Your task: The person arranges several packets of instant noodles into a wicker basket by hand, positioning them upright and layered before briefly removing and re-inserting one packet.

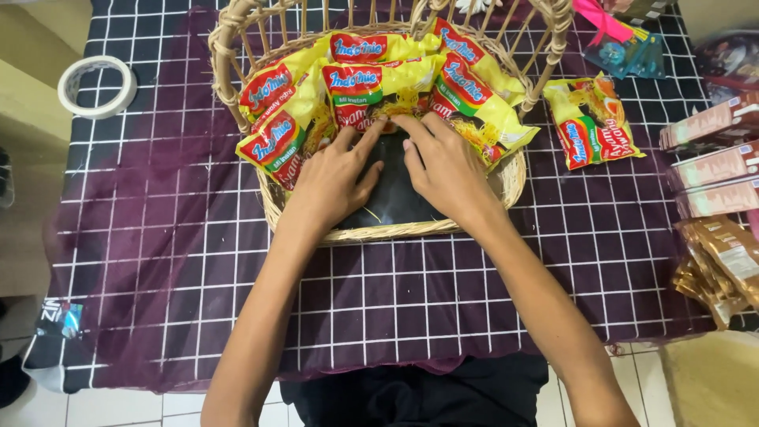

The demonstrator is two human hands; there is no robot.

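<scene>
Basket (pixel 506 178) sits at the far middle of the table (pixel 158 237), with noodle packs (pixel 371 87) lined up inside along its back wall. Both hands are in the basket just in front of the packs, left hand (pixel 336 178) beside right hand (pixel 443 170). One more pack (pixel 589 122) lies on the table right of the basket. Tape roll (pixel 96 87) is off at the far left, boxes (pixel 711 158) along the right edge.

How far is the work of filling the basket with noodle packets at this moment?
Already done: several yellow noodle packets stand in a row inside the wicker basket. In hand: the left hand and right hand both press on the middle packet's lower edge. Left: one packet lies outside on the checked cloth, and the basket's dark front floor is bare.
</scene>
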